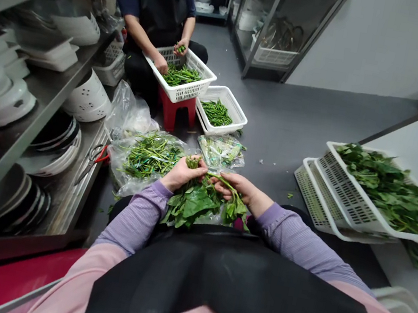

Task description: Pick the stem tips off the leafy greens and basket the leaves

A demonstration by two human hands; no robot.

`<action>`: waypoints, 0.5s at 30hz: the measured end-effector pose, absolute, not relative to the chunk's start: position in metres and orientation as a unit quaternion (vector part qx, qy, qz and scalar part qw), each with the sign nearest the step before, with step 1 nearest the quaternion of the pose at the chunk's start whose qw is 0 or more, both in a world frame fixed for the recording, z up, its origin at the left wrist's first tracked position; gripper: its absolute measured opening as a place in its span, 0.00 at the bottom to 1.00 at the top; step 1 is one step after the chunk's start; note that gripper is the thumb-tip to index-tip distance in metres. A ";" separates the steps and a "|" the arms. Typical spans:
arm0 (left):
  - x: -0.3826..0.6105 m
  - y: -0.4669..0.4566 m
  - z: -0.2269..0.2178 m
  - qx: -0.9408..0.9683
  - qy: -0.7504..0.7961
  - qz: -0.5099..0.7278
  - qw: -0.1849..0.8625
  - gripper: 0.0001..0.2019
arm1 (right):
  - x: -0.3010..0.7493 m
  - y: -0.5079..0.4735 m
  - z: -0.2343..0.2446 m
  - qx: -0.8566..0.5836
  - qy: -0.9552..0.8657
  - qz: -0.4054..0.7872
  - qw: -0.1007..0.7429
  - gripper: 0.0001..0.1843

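Note:
My left hand [181, 175] is closed round a small bunch of green stems [193, 162]. Between the fingers of my right hand [243, 189] is a leafy green stem [235, 208], its leaves drooping toward my lap. Below both hands lies a heap of broad green leaves [196, 204], close against my black apron [212, 276]. Just beyond my left hand, cut stems [155, 153] are piled on clear plastic. A clear bag [221, 150] with pale green pieces lies ahead of my hands on the floor.
Leafy greens [389, 188] fill a white basket [358, 202] on my right. Opposite, a co-worker [155, 1] handles green pods in a white basket [180, 92] on a red stool [176, 114]. Another basket [237, 112] stands beside it. Left is a shelf with dishes and red-handled scissors [102, 155].

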State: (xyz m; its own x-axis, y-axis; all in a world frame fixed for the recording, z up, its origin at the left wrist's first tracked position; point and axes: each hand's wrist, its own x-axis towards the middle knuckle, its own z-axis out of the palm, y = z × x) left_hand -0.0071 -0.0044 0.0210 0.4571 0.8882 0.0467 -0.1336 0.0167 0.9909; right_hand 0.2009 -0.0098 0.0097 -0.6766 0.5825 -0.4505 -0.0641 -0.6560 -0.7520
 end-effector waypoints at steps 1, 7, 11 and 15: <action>-0.007 -0.005 0.021 0.576 0.330 0.400 0.632 0.14 | 0.201 -0.010 0.007 -0.341 -0.343 0.857 0.178 0.20; -0.006 -0.007 0.023 0.592 0.324 0.373 0.637 0.16 | 0.203 -0.017 0.006 -0.291 -0.310 0.892 0.153 0.13; -0.006 -0.007 0.023 0.607 0.334 0.354 0.629 0.16 | 0.193 -0.026 0.011 -0.332 -0.359 0.858 0.161 0.11; -0.008 -0.005 0.021 0.624 0.334 0.332 0.624 0.16 | 0.186 -0.031 0.015 -0.376 -0.367 0.828 0.197 0.13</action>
State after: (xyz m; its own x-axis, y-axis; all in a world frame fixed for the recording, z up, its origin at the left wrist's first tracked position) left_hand -0.0077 -0.0047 0.0207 0.5574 0.8302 -0.0029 0.0026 0.0017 1.0000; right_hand 0.1863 -0.0305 0.0150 -0.6405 0.6014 -0.4775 -0.0493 -0.6528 -0.7559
